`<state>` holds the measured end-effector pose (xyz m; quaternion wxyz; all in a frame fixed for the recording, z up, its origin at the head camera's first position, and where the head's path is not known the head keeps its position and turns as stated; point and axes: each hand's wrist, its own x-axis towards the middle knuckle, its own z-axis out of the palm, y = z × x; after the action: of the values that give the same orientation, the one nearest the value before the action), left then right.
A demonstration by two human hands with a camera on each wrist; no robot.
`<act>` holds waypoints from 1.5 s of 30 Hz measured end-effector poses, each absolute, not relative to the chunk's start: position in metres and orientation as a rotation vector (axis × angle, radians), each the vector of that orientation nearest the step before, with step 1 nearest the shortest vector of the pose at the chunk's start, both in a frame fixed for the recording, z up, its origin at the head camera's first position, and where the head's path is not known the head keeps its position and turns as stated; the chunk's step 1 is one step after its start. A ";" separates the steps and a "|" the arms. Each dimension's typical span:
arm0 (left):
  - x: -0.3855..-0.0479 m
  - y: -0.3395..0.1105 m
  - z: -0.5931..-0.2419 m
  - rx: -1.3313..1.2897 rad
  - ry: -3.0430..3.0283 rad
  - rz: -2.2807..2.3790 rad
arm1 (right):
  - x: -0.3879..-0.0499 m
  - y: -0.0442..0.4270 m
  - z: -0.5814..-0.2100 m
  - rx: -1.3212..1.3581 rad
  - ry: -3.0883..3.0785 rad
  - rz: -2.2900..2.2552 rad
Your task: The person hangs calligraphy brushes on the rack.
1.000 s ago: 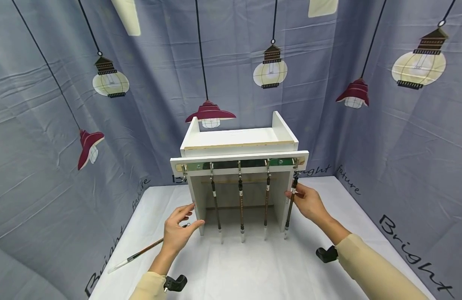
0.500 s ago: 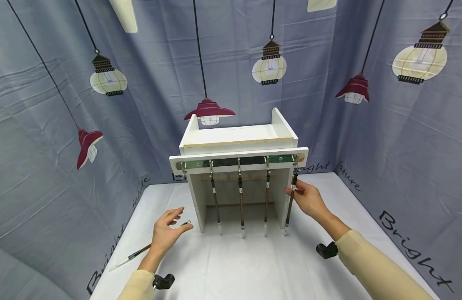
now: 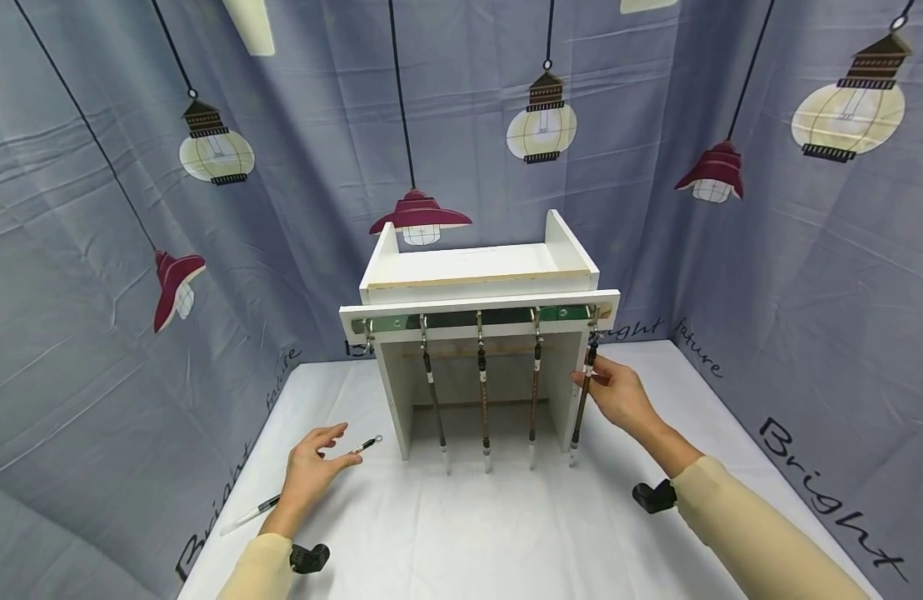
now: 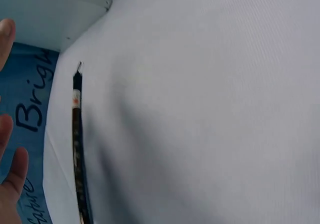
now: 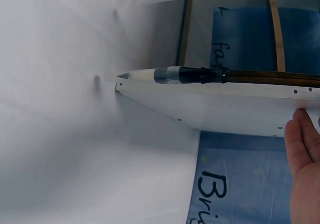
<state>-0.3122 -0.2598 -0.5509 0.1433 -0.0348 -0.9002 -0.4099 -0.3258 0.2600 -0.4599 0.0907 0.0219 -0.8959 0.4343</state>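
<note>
A calligraphy brush [image 3: 369, 444] lies on the white tabletop at the left, its hanging loop pointing toward the rack and its white tip toward the front. Over its middle my left hand [image 3: 306, 473] hovers with thumb and fingers spread, holding nothing; the left wrist view shows the brush handle [image 4: 76, 134] apart from the fingers. Several brushes [image 3: 482, 392] hang from hooks on the white wooden rack [image 3: 476, 293]; its leftmost hook [image 3: 367, 333] is bare. At the rack's right side panel [image 5: 240, 101], my right hand [image 3: 621, 400] rests extended fingertips, beside the rightmost hanging brush [image 5: 270, 78].
The rack stands at the back middle of the white-covered table [image 3: 491, 533]. A grey-blue curtain [image 3: 311, 167] printed with lamps surrounds the table on three sides. Black wrist devices [image 3: 309, 558] sit at both cuffs.
My left hand has moved left and toward me, away from the rack's left panel, to above the lying brush. The right hand stays by the right panel.
</note>
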 end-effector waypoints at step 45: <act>-0.326 -0.275 -0.598 0.110 -2.783 -0.927 | -0.328 0.260 -0.464 0.017 -2.649 1.327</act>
<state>-0.3260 -0.2749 -0.5981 0.1030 0.0373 -0.9431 -0.3141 -0.3280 0.2601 -0.4638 0.0891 0.0057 -0.8905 0.4462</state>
